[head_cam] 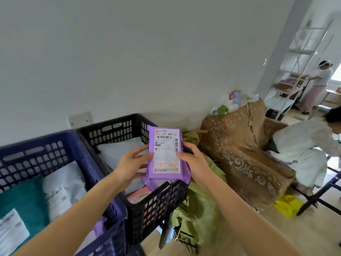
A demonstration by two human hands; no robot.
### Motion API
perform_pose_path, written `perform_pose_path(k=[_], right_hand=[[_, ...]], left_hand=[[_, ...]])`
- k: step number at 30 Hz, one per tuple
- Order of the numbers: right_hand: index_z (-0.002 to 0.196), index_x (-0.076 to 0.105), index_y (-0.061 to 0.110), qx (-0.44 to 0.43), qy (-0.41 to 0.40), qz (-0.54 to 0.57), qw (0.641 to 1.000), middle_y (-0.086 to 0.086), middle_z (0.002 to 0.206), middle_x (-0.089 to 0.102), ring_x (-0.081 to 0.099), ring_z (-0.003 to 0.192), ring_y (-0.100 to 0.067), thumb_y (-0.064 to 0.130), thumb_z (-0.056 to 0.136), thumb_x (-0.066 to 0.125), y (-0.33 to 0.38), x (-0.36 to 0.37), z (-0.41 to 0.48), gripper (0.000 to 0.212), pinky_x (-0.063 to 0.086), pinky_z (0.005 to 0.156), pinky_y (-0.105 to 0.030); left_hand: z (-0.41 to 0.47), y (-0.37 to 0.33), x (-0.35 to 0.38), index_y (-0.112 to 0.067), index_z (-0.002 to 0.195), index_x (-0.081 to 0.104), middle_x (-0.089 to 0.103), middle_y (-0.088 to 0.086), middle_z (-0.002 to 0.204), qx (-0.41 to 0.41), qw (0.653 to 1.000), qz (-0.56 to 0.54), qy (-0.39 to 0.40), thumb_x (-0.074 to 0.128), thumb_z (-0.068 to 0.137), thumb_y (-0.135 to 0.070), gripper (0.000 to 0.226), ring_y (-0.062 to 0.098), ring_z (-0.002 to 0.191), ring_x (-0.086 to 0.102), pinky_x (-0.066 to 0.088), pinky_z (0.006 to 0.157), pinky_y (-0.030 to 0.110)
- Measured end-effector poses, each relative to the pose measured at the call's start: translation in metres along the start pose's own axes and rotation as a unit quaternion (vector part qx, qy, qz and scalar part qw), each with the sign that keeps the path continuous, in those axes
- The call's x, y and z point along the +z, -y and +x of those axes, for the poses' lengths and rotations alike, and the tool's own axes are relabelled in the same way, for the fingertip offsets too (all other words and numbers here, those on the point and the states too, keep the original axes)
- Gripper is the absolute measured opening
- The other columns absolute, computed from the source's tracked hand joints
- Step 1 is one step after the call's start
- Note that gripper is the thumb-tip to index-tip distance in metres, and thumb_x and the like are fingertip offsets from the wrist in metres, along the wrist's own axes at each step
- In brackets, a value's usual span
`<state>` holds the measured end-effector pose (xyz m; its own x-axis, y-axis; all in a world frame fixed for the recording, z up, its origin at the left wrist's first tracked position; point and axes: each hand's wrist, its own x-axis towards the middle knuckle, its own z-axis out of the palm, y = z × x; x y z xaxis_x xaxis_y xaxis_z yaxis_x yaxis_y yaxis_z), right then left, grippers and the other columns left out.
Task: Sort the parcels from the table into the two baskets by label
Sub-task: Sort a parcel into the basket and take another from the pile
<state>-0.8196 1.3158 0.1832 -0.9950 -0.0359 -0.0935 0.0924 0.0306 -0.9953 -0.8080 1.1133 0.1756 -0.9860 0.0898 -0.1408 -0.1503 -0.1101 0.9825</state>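
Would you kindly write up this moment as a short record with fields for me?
held item: purple parcel, label facing the camera
left grip: this hand holds the parcel's left edge
right grip: this hand holds its right edge
position: parcel appears above the black basket, near its right side
black basket contents: white parcel, pink parcel
blue basket contents: teal parcel, second white parcel
beside the baskets: brown armchair
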Motion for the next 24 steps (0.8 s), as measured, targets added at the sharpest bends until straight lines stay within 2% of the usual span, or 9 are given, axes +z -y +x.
perform_pose_path(k=[6,10,13,17,21,24], right_hand=[[0.138,0.039,0.018,0.034,0.094,0.016,0.995,0.003,0.11,0.062,0.064,0.102,-0.017,0.001,0.088,0.063,-0.005,0.003,0.071,0.058,0.052,0.095,-0.049],[0.148,0.022,0.035,0.078,0.187,-0.044,0.978,-0.001,0.122,0.062,0.065,0.105,-0.025,0.0,0.085,0.066,-0.013,0.004,0.129,0.084,0.053,0.09,-0.05],[0.148,0.013,0.045,0.119,0.267,-0.095,0.952,-0.005,0.125,0.06,0.066,0.105,-0.029,-0.002,0.085,0.066,-0.021,0.006,0.167,0.095,0.054,0.088,-0.051],[0.147,0.018,0.043,0.155,0.345,-0.155,0.913,-0.007,0.125,0.059,0.063,0.109,-0.03,-0.002,0.086,0.064,-0.033,0.015,0.207,0.089,0.05,0.094,-0.056],[0.146,0.021,0.039,0.199,0.41,-0.18,0.872,-0.009,0.119,0.063,0.064,0.105,-0.029,-0.002,0.087,0.063,-0.05,0.026,0.235,0.083,0.053,0.087,-0.05],[0.142,0.028,0.034,0.227,0.439,-0.195,0.847,-0.014,0.119,0.063,0.065,0.104,-0.033,-0.001,0.088,0.063,-0.065,0.031,0.248,0.074,0.053,0.09,-0.054]], left_hand=[[0.041,0.0,-0.013,-0.023,0.133,0.053,0.071,0.011,0.109,-0.023,0.998,0.025,-0.059,0.062,0.093,-0.018,0.042,0.025,0.092,0.071,0.057,0.065,0.034],[0.072,0.007,-0.021,-0.021,0.128,0.056,0.072,0.009,0.105,-0.053,0.99,0.056,-0.116,0.062,0.093,-0.016,0.036,0.025,0.093,0.071,0.056,0.065,0.033],[0.091,0.016,-0.023,-0.021,0.125,0.056,0.073,0.008,0.101,-0.092,0.98,0.072,-0.158,0.065,0.091,-0.015,0.035,0.024,0.09,0.072,0.057,0.069,0.037],[0.111,0.027,-0.018,-0.016,0.12,0.056,0.072,0.01,0.101,-0.158,0.961,0.095,-0.205,0.062,0.093,-0.012,0.028,0.029,0.09,0.071,0.059,0.071,0.04],[0.126,0.042,-0.016,-0.01,0.117,0.058,0.071,0.012,0.101,-0.213,0.938,0.112,-0.25,0.058,0.094,-0.01,0.023,0.029,0.089,0.071,0.058,0.069,0.039],[0.131,0.052,-0.013,-0.009,0.109,0.06,0.071,0.011,0.099,-0.247,0.923,0.116,-0.272,0.056,0.095,-0.007,0.014,0.028,0.088,0.069,0.058,0.072,0.041]])
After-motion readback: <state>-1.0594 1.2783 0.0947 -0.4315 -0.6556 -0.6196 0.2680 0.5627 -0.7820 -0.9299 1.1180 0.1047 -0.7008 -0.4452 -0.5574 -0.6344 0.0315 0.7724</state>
